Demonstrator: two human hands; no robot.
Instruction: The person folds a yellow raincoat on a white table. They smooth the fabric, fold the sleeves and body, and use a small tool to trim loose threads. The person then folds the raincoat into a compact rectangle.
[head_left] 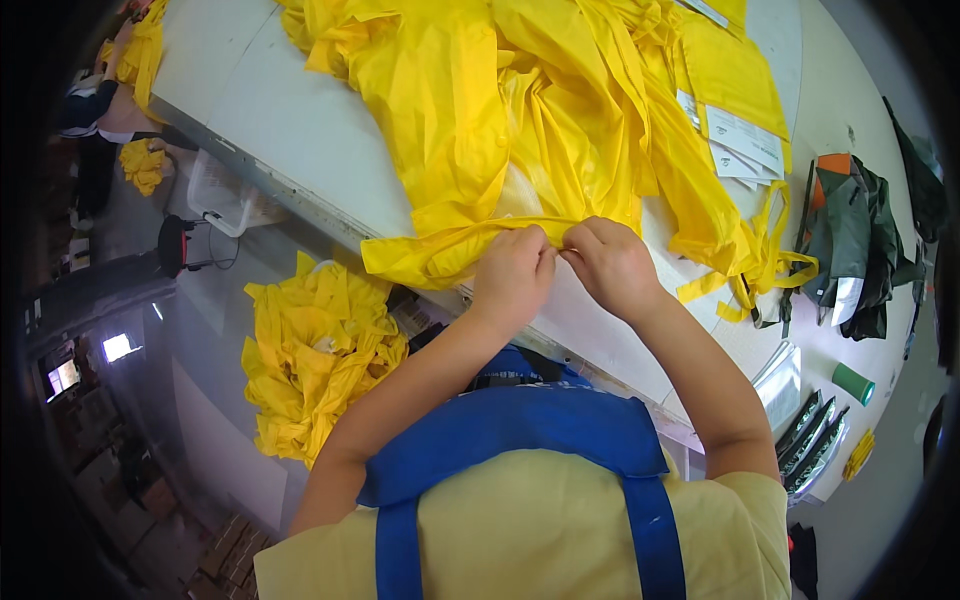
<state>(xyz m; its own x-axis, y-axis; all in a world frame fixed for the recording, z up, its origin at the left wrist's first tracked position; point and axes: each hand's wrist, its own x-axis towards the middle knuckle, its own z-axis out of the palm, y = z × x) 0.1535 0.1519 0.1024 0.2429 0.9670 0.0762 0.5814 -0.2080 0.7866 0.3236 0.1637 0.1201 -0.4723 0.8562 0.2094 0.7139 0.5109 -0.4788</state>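
A large yellow garment (440, 110) of thin, slightly shiny cloth, much like a raincoat, lies crumpled on the white table. Its near edge is gathered into a folded strip (430, 258) that reaches to the table's front edge. My left hand (515, 270) is closed on this strip, fingers curled and thumb pressing inward. Right beside it, my right hand (608, 262) pinches the same edge, the two thumbs nearly meeting. What lies between the fingertips is hidden.
Yellow cloth pieces (310, 360) are heaped below the table edge at left. White printed sheets (745, 145), yellow straps (770, 260), dark green cloth (850, 240), a green cylinder (853, 383) and dark packets (815, 440) lie at right. Another person (120, 105) handles yellow cloth far left.
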